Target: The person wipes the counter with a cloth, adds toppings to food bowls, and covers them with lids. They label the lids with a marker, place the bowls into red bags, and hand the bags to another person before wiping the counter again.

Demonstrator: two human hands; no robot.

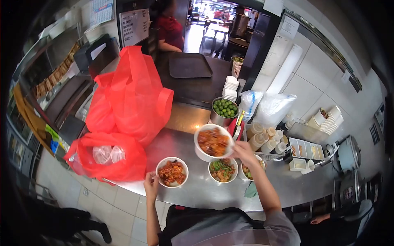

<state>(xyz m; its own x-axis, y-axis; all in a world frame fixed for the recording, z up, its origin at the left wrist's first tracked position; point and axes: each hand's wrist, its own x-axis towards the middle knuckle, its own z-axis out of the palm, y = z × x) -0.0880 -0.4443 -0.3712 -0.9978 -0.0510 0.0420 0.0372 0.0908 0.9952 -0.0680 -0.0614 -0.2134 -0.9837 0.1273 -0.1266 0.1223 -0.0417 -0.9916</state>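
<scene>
Lifted above the steel counter, a white bowl of glossy reddish-brown food (212, 142) is gripped at its right rim by my right hand (242, 151). My left hand (151, 181) pinches the left rim of another white bowl with reddish food (172, 172), which rests on the counter. Between my arms stands a bowl topped with chopped greens (223, 169). A further bowl (247, 171) is partly hidden behind my right forearm, with a green leaf (250, 190) near it.
Large red bags (137, 98) stand at the left; an open one (107, 158) holds clear-lidded containers. Behind are green limes (225, 108), a dark tray (190, 65) and a person in red (170, 30). Sauce bottles (269, 139) stand right. A person's hand (320, 219) shows lower right.
</scene>
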